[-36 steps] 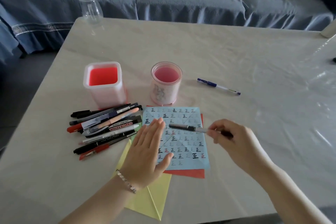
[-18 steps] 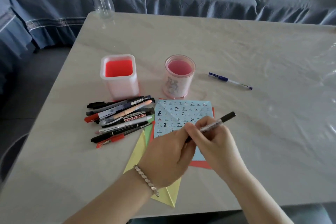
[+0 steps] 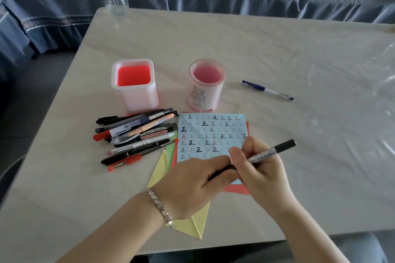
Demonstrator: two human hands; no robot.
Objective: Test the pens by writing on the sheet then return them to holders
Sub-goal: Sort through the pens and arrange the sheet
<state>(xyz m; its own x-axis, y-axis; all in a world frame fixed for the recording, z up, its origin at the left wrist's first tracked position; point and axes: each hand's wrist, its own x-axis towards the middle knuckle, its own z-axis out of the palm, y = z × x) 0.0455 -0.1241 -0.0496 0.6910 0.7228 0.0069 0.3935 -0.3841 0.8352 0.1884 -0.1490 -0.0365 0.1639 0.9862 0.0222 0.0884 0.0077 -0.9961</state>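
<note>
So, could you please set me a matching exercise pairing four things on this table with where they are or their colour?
Things:
1. square holder
2. round holder
3. blue-capped pen
4. black pen

Descriptions:
A. gripped by the left hand and the right hand
B. bright red inside
C. lying alone, right of both holders
D. pink inside

Pairs: 1-B; 2-D; 3-C; 4-A

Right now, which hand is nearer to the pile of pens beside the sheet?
Left. The left hand lies just below and right of the pile of pens; the right hand is farther right, past the left, gripping the black marker.
</note>
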